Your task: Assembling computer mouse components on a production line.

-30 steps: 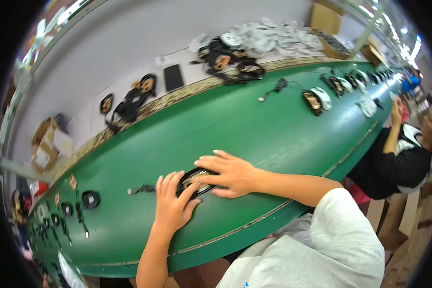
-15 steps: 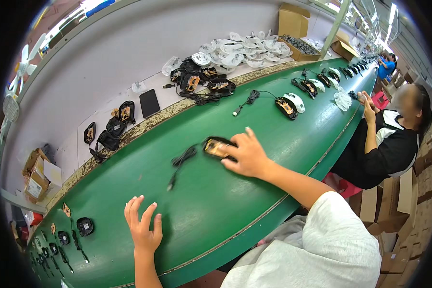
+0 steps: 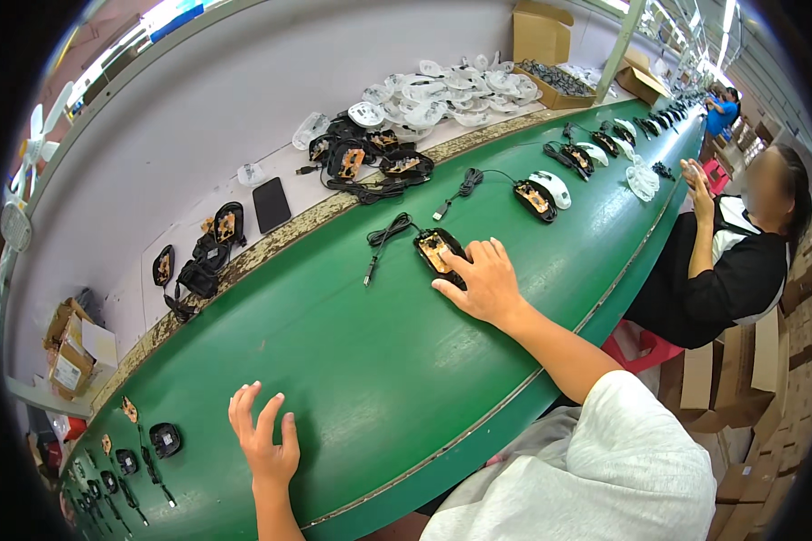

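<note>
The bottom half of a computer mouse (image 3: 431, 245), a black shell with an orange-brown circuit board, lies on the green bench surface (image 3: 334, 361). Its bundled black cable (image 3: 390, 233) stretches out on the left. My right hand (image 3: 485, 278) reaches over the shell's right and near side. Thumb and index finger grip there, the index tip against the board; the other fingers lie outside the shell. At the lower left, my left hand (image 3: 266, 442) hovers with fingers spread and holds nothing. Farther right sits another opened mouse base (image 3: 534, 200) with a white top cover (image 3: 551, 187) beside it.
Clear plastic shells (image 3: 451, 95) are heaped on the back ledge, near black mouse bases (image 3: 352, 158) and a phone (image 3: 271, 205). More mouse parts (image 3: 165, 439) line the bench at the left. A co-worker (image 3: 722, 234) sits at right. Cardboard boxes (image 3: 731, 379) stand behind.
My right hand has moved the mouse base and its cable to the right and farther from me. My left hand stays nearly in place, fingers still spread.
</note>
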A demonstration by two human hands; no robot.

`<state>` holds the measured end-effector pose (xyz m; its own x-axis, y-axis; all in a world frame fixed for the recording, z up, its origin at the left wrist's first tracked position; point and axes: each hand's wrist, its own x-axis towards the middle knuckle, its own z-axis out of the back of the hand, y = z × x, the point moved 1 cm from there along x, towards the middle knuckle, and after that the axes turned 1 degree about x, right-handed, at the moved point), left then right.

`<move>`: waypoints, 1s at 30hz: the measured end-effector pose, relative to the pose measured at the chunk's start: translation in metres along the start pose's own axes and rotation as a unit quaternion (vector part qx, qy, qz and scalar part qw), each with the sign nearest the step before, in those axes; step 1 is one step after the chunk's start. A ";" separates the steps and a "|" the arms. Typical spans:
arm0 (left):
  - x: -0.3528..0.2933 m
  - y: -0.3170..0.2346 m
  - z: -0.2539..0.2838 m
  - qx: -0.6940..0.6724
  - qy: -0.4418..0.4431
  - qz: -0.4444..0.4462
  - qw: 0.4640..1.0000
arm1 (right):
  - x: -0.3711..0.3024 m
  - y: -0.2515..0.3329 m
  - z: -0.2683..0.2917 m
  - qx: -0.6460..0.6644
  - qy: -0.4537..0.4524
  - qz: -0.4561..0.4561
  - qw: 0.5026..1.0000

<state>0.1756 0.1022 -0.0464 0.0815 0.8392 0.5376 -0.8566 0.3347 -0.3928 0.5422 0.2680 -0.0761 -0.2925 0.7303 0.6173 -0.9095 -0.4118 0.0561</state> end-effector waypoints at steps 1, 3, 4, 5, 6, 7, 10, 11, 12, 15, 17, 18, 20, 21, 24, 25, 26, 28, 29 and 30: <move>0.001 0.003 0.004 0.007 0.000 -0.003 1.000 | 0.004 0.004 0.000 0.004 0.000 0.002 1.000; 0.002 0.010 0.015 0.027 -0.004 0.007 1.000 | 0.010 0.014 0.005 0.024 0.000 0.015 1.000; 0.005 0.013 0.021 0.016 -0.006 0.005 1.000 | 0.011 0.017 0.008 0.037 0.020 -0.010 0.999; 0.000 0.020 0.030 0.015 -0.012 0.011 1.000 | 0.011 0.029 0.006 0.061 0.040 -0.026 0.997; -0.002 0.029 0.034 0.024 -0.019 0.005 1.000 | 0.010 0.039 0.015 0.059 0.055 -0.029 0.996; -0.002 0.036 0.037 0.007 -0.033 0.008 0.999 | 0.004 0.043 0.017 0.057 0.054 -0.041 0.996; -0.017 0.063 0.060 0.012 -0.071 -0.005 0.997 | -0.001 0.071 0.041 0.178 0.013 -0.031 0.983; -0.022 0.065 0.072 0.008 -0.074 -0.004 0.997 | -0.006 0.073 0.045 0.214 0.000 0.011 0.977; -0.029 0.069 0.078 0.000 -0.077 -0.005 0.997 | -0.010 0.079 0.048 0.245 -0.012 0.051 0.968; -0.053 0.085 0.090 -0.011 -0.080 -0.008 0.997 | -0.011 0.119 0.058 0.303 -0.003 0.114 0.946; -0.062 0.088 0.093 -0.023 -0.055 0.000 0.998 | -0.017 0.132 0.055 0.355 -0.002 0.151 0.923; -0.067 0.090 0.094 -0.012 -0.063 0.009 0.998 | -0.024 0.137 0.053 0.365 0.000 0.163 0.917; -0.080 0.095 0.093 -0.012 -0.031 0.000 0.999 | -0.042 0.140 0.050 0.386 0.039 0.132 0.912; -0.084 0.099 0.090 -0.017 -0.034 -0.003 0.999 | -0.050 0.140 0.049 0.390 0.041 0.145 0.908; -0.092 0.102 0.093 -0.003 -0.049 -0.003 0.999 | -0.073 0.136 0.047 0.400 0.059 0.171 0.899; -0.094 0.101 0.095 0.005 -0.056 -0.008 0.998 | -0.080 0.135 0.047 0.395 0.074 0.175 0.899; -0.096 0.100 0.097 0.019 -0.054 -0.007 0.998 | -0.087 0.135 0.048 0.397 0.076 0.171 0.899; -0.099 0.099 0.097 0.040 -0.053 -0.002 0.998 | -0.096 0.136 0.054 0.405 0.077 0.171 0.895; -0.101 0.098 0.094 0.037 -0.069 -0.011 0.997 | -0.100 0.137 0.059 0.408 0.091 0.162 0.894; -0.105 0.098 0.094 0.033 -0.085 -0.020 0.996 | -0.103 0.139 0.061 0.409 0.106 0.153 0.893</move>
<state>0.0347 0.0062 -0.0712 0.0332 0.7388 0.6731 -0.8865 0.3328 -0.3215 0.4638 0.1020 -0.0839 -0.6187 0.5659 0.5449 -0.2819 -0.8074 0.5184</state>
